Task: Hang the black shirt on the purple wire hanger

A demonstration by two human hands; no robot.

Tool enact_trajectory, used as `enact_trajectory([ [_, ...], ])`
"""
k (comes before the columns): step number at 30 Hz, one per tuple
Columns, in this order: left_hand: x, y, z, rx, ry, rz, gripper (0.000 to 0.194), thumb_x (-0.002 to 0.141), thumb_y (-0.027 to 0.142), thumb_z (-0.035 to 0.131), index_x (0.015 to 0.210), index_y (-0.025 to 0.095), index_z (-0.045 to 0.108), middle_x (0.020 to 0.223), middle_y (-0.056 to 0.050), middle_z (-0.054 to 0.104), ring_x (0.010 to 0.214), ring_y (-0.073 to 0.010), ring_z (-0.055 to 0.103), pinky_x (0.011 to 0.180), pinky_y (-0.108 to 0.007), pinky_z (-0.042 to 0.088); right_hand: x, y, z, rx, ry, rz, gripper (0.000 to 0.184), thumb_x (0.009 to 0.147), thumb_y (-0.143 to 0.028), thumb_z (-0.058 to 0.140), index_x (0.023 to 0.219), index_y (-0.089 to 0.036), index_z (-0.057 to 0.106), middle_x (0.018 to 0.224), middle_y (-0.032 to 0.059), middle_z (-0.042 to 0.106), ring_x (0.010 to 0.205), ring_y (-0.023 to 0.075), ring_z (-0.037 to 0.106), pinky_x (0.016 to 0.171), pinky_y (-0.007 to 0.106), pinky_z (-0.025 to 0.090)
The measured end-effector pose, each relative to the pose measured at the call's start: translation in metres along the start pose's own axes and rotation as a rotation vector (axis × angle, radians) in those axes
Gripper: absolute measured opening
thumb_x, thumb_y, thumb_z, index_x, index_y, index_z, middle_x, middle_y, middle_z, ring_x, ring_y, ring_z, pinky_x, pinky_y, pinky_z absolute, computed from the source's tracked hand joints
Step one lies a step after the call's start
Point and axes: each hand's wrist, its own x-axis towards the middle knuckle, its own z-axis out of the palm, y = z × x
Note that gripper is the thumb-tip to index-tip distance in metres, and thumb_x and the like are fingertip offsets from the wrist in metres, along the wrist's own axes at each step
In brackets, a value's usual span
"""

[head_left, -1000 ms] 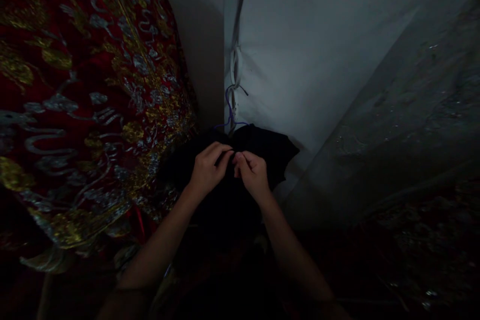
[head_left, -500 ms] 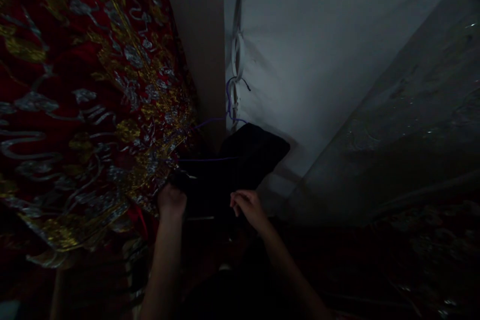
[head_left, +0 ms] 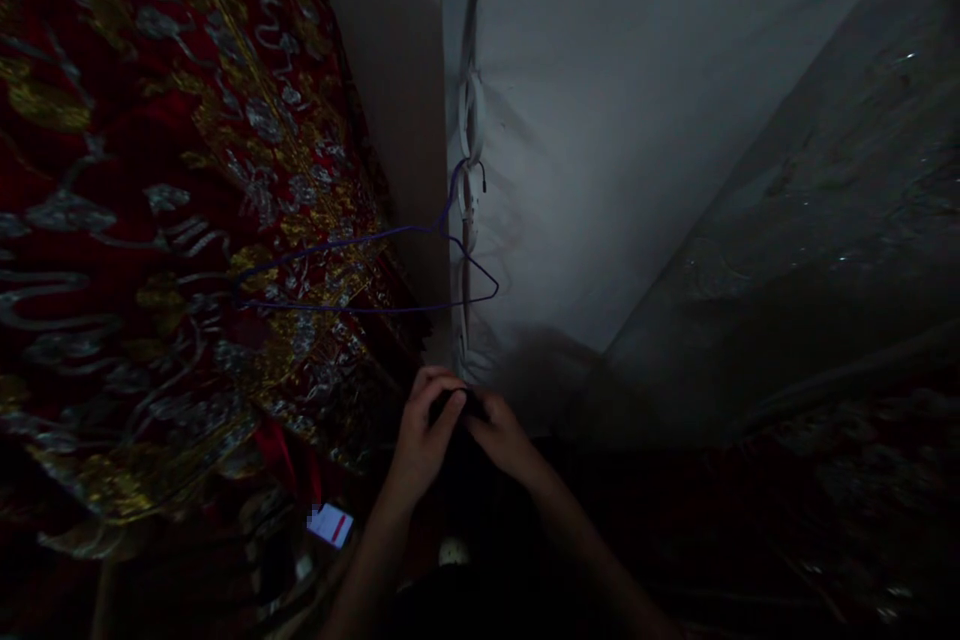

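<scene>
Close together at lower centre, my left hand [head_left: 427,428] and my right hand [head_left: 506,434] both grip a black cloth garment [head_left: 465,468]. My left thumb and fingers close around its bunched upper edge, and the right fingers are partly hidden behind the cloth. The garment hangs down between my forearms; its exact kind is lost in the dark. Above my hands a thin purple wire hanger [head_left: 390,309] hangs with no garment on it, its hook by a white ring.
At left hangs a large red robe [head_left: 150,250] with gold and silver embroidery. White rings [head_left: 480,115] hang in a column before the pale wall [head_left: 600,100]. A lit phone screen [head_left: 330,525] shows at lower left. A shiny translucent sheet [head_left: 810,260] covers the right side.
The black garment has come off the purple hanger and down into my hands. My left hand has moved right, close to my right hand. A lit phone screen has come into view.
</scene>
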Motion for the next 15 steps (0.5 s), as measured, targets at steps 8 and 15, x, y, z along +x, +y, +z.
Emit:
enact_trajectory([
  [8, -0.028, -0.04, -0.031, 0.311, -0.61, -0.359, 0.051, 0.095, 0.058, 0.044, 0.105, 0.016, 0.071, 0.098, -0.007, 0.074, 0.088, -0.0244, 0.066, 0.082, -0.034, 0.051, 0.043, -0.054, -0.051, -0.146, 0.053, -0.166, 0.011, 0.069, -0.022, 0.053, 0.065, -0.019, 0.063, 0.065, -0.0004, 0.062, 0.063, 0.0155, 0.057, 0.06, 0.025, 0.045],
  [15, -0.025, -0.038, -0.079, 0.466, -0.498, -0.349, 0.05, 0.092, 0.06, 0.048, 0.101, 0.017, 0.071, 0.097, -0.006, 0.075, 0.088, -0.0235, 0.066, 0.08, -0.031, 0.05, 0.113, -0.037, -0.039, -0.129, 0.164, -0.208, 0.039, 0.084, -0.043, 0.052, 0.114, -0.024, 0.067, 0.095, 0.0041, 0.07, 0.09, 0.0209, 0.063, 0.083, 0.032, 0.05],
])
